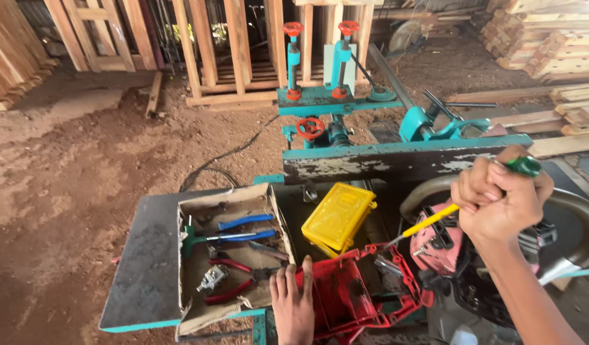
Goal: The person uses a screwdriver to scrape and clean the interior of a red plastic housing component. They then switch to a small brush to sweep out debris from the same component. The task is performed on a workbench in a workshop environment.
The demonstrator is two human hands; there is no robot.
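Observation:
My right hand (499,201) is closed in a fist around a screwdriver (428,222) with a green handle end and a yellow shaft; its tip points down-left toward a red and black power tool body (444,246). My left hand (293,303) lies flat, fingers together, on the edge of a red plastic casing (345,291) beside an open cardboard box (227,201). A yellow plastic case (338,216) lies just behind the red casing.
The box holds blue-handled and red-handled pliers (246,222) and other hand tools. It sits on a dark machine table (144,255). A teal woodworking machine (345,102) stands behind. Timber stacks (550,45) and wooden frames (237,51) surround a sawdust floor.

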